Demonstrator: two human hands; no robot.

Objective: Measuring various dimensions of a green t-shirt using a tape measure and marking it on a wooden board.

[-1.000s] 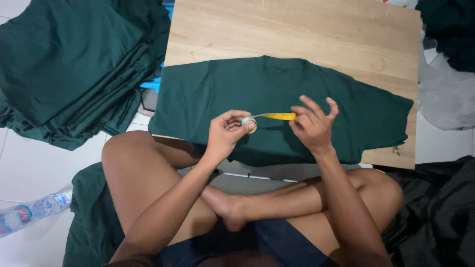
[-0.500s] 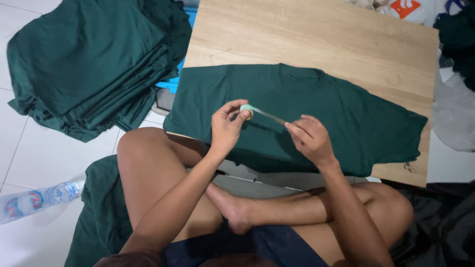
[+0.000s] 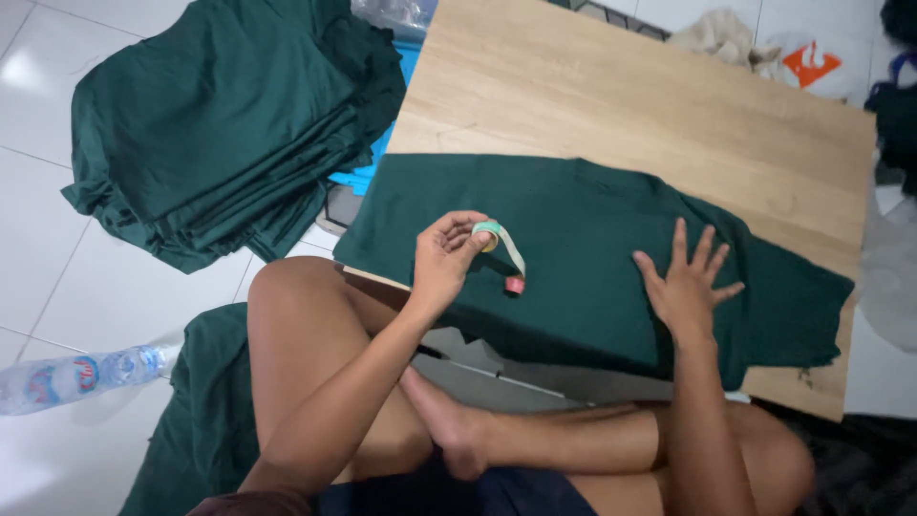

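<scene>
The left hand point(image 3: 449, 260), near the middle of the frame, pinched a small tape measure point(image 3: 503, 250) between thumb and fingertips; its pale band hung in a short curl, ending in a reddish tip just above the cloth. A second before, both hands had held that band stretched between them over the same spot. The right hand point(image 3: 686, 283) had since let go and moved to the right of the frame, where it lay flat with its fingers spread, pressing on the dark green shirt point(image 3: 583, 258). So its grip was open and empty, palm down on the fabric, while the left grip stayed closed on the tape.

The shirt lay spread across the near edge of the wooden desk point(image 3: 611, 86), filling the middle of the picture from below the left hand to the right edge, one sleeve end reaching the lower right corner of the board. The slack tape and the flat palm suggested that a stretch of measuring had ended and smoothing of the cloth had begun, though that was only a judgement from how the hands lay.

In the upper left sat a stack of folded green shirts point(image 3: 229, 124) on the white tiled floor point(image 3: 57, 287). A plastic water bottle point(image 3: 76, 377) lay at the lower left edge, beside another green garment point(image 3: 196, 411) under the person's bent knee.
</scene>
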